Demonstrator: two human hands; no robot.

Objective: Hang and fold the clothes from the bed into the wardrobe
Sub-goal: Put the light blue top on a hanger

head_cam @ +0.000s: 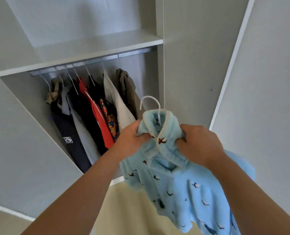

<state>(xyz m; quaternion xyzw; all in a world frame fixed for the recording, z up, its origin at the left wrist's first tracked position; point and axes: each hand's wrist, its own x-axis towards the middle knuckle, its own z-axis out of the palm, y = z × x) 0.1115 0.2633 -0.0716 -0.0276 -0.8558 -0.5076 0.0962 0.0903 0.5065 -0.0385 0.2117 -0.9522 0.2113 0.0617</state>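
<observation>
The pale blue fleece top (174, 184) is in both your hands, held up in front of the open wardrobe (180, 65). Your left grip (132, 138) is closed on the collar's left side, fingers curled into the pile. Your right grip (198, 143) bunches the fabric at the right shoulder. Between the two grips the collar stands up, edged with a row of small cream beads and dotted, like the rest of the top, with small dark bird-like motifs. A white hanger (151, 102) sits inside the neck. Its thin hook rises just above your grips and curls over to the left, toward the wardrobe opening. The top's long axis runs from the collar down and away to the right, below your right wrist, the soft body hanging loose.

Beyond your left grip, inside the wardrobe, a grey metal rail (93, 61) runs under a flat pale shelf (96, 48). On the rail, clothes hang on thin white hangers: a navy garment with a white logo (69, 133), a grey shirt (83, 133), a red top (98, 116), a black piece with an orange print (109, 116), a white garment (117, 102) and an olive one (127, 85) nearest your hanger's hook. A plain grey door (268, 82) stands open to the right of your right grip. Cream floor (132, 209) shows beneath your forearms.
</observation>
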